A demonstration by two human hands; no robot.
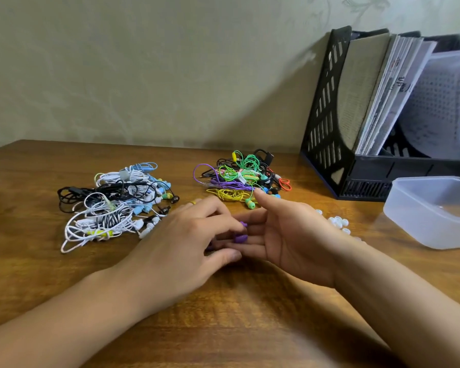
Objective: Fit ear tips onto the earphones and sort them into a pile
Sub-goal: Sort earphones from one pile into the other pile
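My left hand (181, 248) lies palm down at the table's middle, its fingers curled over a pair of purple earphones (241, 237). A bit of purple cord shows between its fingers and thumb. My right hand (284, 235) is turned palm inward with straight fingers and raised thumb, and the purple buds rest against those fingers. A pile of white, black and blue earphones (112, 205) lies at the left. A pile of green, purple, yellow and black earphones (239, 176) lies behind my hands. Several white ear tips (337, 223) are scattered to the right of my right hand.
A translucent plastic box (433, 211) stands at the right on the wooden table (223, 314). Behind it, a black file rack (327, 115) holding papers stands against the wall.
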